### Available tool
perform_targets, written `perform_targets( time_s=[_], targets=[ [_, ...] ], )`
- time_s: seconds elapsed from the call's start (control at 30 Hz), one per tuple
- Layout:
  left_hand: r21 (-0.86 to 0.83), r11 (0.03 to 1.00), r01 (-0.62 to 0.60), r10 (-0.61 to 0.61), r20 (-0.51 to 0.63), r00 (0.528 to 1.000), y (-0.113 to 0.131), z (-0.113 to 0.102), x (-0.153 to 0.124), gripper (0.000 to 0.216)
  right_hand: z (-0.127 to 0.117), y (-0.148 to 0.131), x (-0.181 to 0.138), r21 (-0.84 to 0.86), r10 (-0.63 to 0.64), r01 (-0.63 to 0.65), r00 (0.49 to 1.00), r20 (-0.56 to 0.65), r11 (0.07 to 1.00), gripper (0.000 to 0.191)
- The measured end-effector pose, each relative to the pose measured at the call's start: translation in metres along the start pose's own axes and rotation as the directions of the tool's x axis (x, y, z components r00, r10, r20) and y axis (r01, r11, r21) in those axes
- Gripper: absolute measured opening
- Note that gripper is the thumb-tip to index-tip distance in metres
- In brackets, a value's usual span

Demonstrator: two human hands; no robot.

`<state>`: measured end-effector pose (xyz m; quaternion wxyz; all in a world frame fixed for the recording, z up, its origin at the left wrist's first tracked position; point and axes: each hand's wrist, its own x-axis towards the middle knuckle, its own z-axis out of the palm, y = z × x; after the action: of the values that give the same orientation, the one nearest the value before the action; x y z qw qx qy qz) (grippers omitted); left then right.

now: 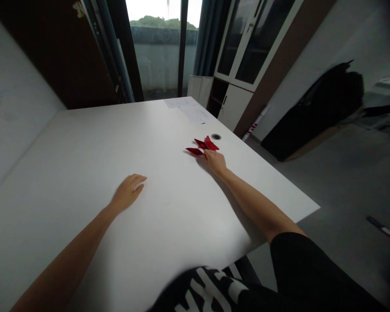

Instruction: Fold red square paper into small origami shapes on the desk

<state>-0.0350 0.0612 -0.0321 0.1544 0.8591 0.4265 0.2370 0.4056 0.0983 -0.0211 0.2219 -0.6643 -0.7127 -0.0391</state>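
My right hand (215, 161) reaches toward the table's right side, its fingers closed at the end of a red folded-paper boat (194, 151). The boat's pointed end sticks out to the left of my fingers. Just beyond the knuckles lie a second red folded-paper piece (200, 143), boat-like, and a third red folded piece (212, 143) with an upright flap. These pieces sit close together, and whether they touch is hard to see. My left hand (128, 191) rests on the white tabletop (162, 208), fingers stretched out and thumb apart, holding nothing.
Printed paper sheets (195, 113) lie at the table's far right corner. A round cable hole (216, 137) is set beyond the red pieces. Behind stand a white cabinet (235, 104) and a glass door. A large black object (315, 108) stands on the right.
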Motion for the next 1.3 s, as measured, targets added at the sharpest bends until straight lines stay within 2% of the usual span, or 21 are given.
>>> perform_targets(
  time_s=[0.23,0.37,0.47,0.57,0.67,0.7,0.77,0.83,0.93,1.0,1.3],
  targets=[
    [-0.053,0.998,-0.042,0.038,-0.069,0.997,-0.012,0.006,-0.002,0.026,-0.003,0.007,0.012,-0.225,0.255,-0.234,0.964,0.069,0.946,0.035],
    [-0.044,0.998,-0.035,0.031,-0.087,0.996,-0.013,0.005,-0.004,0.025,-0.004,0.008,0.018,-0.264,0.297,-0.275,0.954,0.043,0.924,0.029],
    [-0.010,1.000,-0.026,0.025,-0.085,0.996,-0.013,0.001,-0.007,0.026,-0.004,0.006,0.017,-0.259,0.277,-0.265,0.961,0.009,0.929,0.028],
    [0.038,0.999,-0.021,0.023,-0.066,0.998,-0.015,-0.002,-0.010,0.027,-0.001,-0.007,0.008,-0.231,0.150,-0.156,0.988,-0.044,0.960,0.040],
    [0.111,0.994,-0.017,0.022,-0.042,0.999,-0.017,-0.004,-0.013,0.030,0.010,-0.037,-0.004,-0.118,-0.101,0.099,0.995,-0.008,0.988,0.044],
    [0.150,0.989,-0.013,0.018,-0.032,0.999,-0.017,-0.005,-0.014,0.033,0.015,-0.050,-0.009,-0.043,-0.201,0.202,0.979,0.032,0.978,0.044],
    [0.232,0.972,0.015,-0.009,-0.024,1.000,-0.017,-0.007,-0.016,0.044,0.026,-0.081,-0.018,0.133,-0.392,0.377,0.914,0.104,0.916,0.050],
    [0.302,0.953,0.040,-0.043,0.000,0.999,-0.016,-0.010,-0.020,0.060,0.036,-0.112,-0.026,0.239,-0.510,0.472,0.850,0.134,0.849,0.067],
    [0.369,0.928,0.049,-0.079,0.067,0.995,-0.012,-0.013,-0.029,0.077,0.045,-0.148,-0.036,0.258,-0.580,0.527,0.785,0.217,0.810,0.083],
    [0.397,0.917,0.045,-0.091,0.097,0.991,-0.009,-0.014,-0.036,0.082,0.046,-0.160,-0.039,0.240,-0.602,0.553,0.758,0.254,0.798,0.086],
    [0.431,0.902,0.026,-0.103,0.158,0.982,-0.005,-0.012,-0.046,0.090,0.042,-0.161,-0.038,0.201,-0.630,0.600,0.704,0.328,0.775,0.087]
  ],
)
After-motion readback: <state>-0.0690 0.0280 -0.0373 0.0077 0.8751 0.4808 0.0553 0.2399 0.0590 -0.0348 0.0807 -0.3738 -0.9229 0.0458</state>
